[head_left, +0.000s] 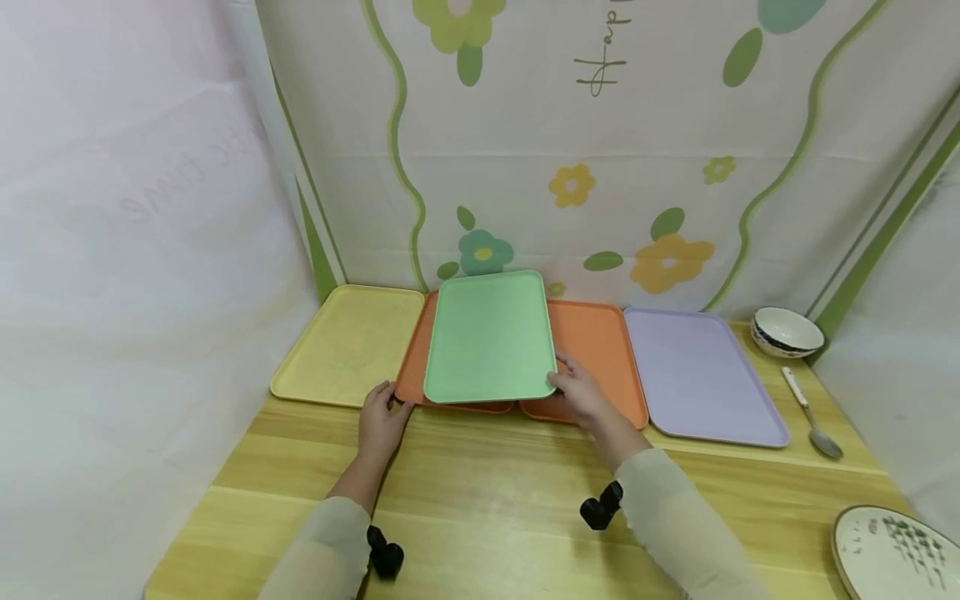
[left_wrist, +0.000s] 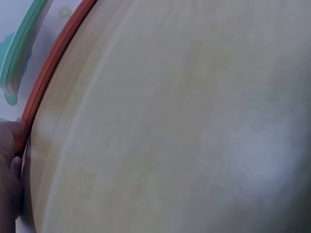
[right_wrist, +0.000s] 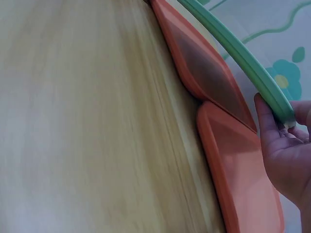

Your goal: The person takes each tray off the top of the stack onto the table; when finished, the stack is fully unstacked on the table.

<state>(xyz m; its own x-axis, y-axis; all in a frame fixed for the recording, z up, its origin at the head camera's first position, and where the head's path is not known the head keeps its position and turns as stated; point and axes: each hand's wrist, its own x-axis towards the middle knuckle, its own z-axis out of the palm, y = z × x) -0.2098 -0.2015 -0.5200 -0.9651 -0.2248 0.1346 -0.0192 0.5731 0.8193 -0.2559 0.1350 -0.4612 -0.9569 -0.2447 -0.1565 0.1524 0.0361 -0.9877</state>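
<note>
In the head view, my right hand [head_left: 581, 392] grips the front right corner of a light green tray [head_left: 491, 337]. That green tray is raised above two orange trays; the right wrist view shows a gap under its rim [right_wrist: 248, 63]. My left hand [head_left: 382, 425] holds the front left corner of the left orange tray [head_left: 415, 367], most of which the green one hides. In the left wrist view, the fingers [left_wrist: 14, 128] are at this orange rim [left_wrist: 53, 58]. The right orange tray [head_left: 600, 350] lies partly below my right hand.
A yellow tray [head_left: 352, 342] lies at the left, a lilac tray [head_left: 701, 375] at the right. Farther right are a bowl [head_left: 786, 329], a spoon [head_left: 813, 417] and a patterned plate [head_left: 892, 550]. Printed cloth [head_left: 525, 125] hangs behind the wooden table [head_left: 480, 500].
</note>
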